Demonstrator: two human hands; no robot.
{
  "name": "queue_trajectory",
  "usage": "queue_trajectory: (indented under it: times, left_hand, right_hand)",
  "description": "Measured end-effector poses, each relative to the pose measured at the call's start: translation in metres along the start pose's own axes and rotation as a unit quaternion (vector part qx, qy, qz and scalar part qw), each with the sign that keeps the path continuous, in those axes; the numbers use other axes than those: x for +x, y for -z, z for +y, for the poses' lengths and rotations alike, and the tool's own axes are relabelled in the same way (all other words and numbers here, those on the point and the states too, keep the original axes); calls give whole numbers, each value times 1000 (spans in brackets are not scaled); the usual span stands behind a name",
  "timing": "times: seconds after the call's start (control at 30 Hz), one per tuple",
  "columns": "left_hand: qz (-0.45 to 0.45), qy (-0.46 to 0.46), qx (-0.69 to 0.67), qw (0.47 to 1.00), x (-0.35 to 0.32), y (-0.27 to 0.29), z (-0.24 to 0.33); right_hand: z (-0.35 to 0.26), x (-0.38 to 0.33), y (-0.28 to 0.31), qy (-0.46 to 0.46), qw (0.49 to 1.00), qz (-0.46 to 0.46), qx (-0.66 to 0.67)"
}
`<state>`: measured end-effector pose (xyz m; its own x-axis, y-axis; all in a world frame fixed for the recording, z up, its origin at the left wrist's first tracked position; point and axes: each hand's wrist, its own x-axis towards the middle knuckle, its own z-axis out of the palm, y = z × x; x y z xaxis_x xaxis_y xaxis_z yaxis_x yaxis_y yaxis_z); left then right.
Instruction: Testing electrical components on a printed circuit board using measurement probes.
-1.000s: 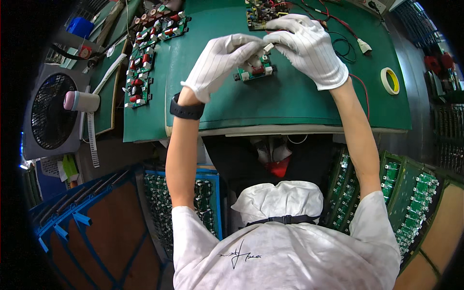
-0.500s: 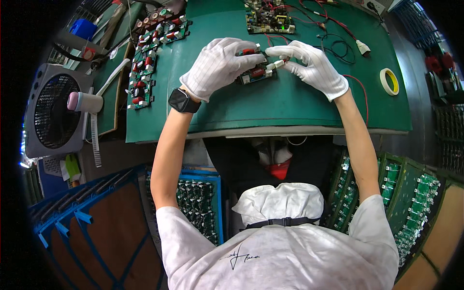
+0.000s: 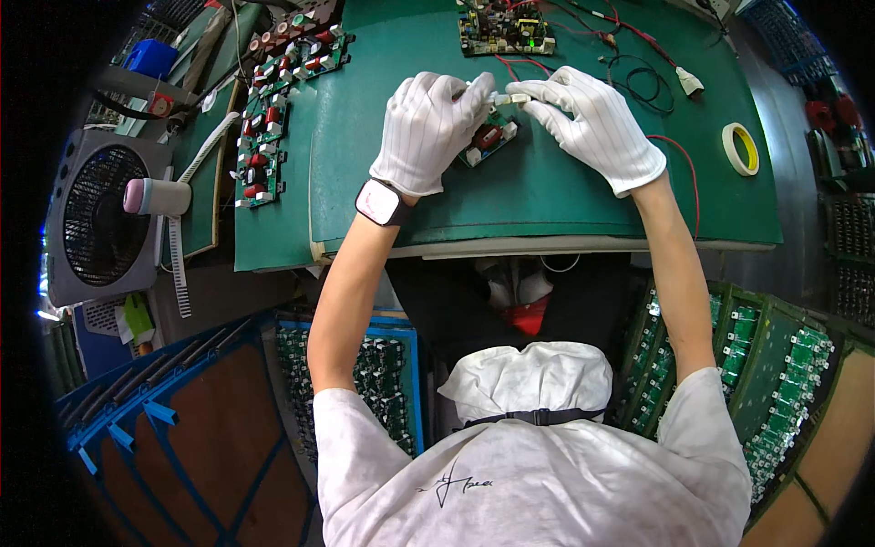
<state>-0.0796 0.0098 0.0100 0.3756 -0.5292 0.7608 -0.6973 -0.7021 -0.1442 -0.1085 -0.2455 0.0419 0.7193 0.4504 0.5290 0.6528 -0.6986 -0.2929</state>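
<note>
Both hands wear white striped gloves and meet over a small green circuit board (image 3: 486, 143) with a red part, lying on the green mat (image 3: 547, 196). My left hand (image 3: 428, 128), with a smartwatch on its wrist, covers the board's left end, and its fingertips pinch one end of a small white connector (image 3: 512, 98). My right hand (image 3: 597, 123) pinches the connector's other end, just above the board's far edge. Most of the board is hidden under my left hand.
A second board (image 3: 506, 27) with a lit green lamp and red and black leads lies at the mat's far edge. A yellow tape roll (image 3: 740, 148) sits right, a row of boards (image 3: 264, 118) and a fan (image 3: 96, 214) left. Crates of green boards (image 3: 775, 365) flank my seat.
My right hand has come down from the far side of the board toward my left hand, and the fingertips of both now meet on the white connector. The board has stayed put.
</note>
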Motion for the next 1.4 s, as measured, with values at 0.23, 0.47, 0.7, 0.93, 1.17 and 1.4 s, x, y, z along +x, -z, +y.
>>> queue_trajectory:
  times: [0.23,0.47,0.7,0.93,1.17,1.4]
  left_hand:
    - [30,15,52,998,-2,-1,7]
    - [-3,32,65,997,-2,3,8]
    - [28,17,82,996,6,4,13]
    - [5,24,84,996,5,7,14]
    - [17,27,77,996,5,6,14]
    - [14,20,78,997,9,7,18]
  right_hand:
    - [9,12,5,13,999,-33,-40]
    - [12,21,8,33,996,-73,-27]
    - [23,24,12,48,991,-116,-47]
    - [30,20,11,64,989,-127,-47]
    - [29,20,8,81,990,-108,-40]
    - [25,22,11,77,988,-125,-36]
